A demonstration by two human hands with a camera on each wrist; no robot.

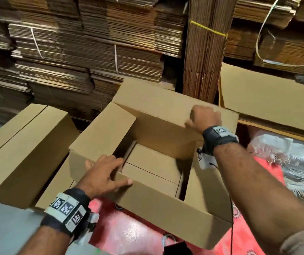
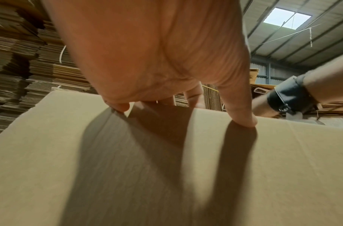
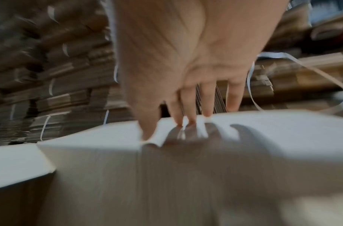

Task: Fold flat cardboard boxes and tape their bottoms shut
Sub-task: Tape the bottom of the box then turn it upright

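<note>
A brown cardboard box [image 1: 147,201] stands open-side up in front of me, its bottom flaps [image 1: 153,168] folded in below. My left hand [image 1: 117,172] grips the near-left corner of the box wall, fingers hooked inside and thumb stretched along the outside. In the left wrist view the left hand [image 2: 186,110] has its fingertips over the box [image 2: 128,168] edge. My right hand [image 1: 201,118] holds the far flap [image 1: 162,111], fingers over its edge, thumb on the near face. The blurred right wrist view shows the right hand [image 3: 166,128] pinching that flap [image 3: 186,175].
A closed box [image 1: 24,150] lies at the left and another open box [image 1: 267,100] at the back right. Strapped stacks of flat cardboard [image 1: 74,52] and an upright bundle [image 1: 206,61] fill the back. A red patterned cloth [image 1: 129,230] lies underneath; crumpled plastic wrap [image 1: 294,162] is at the right.
</note>
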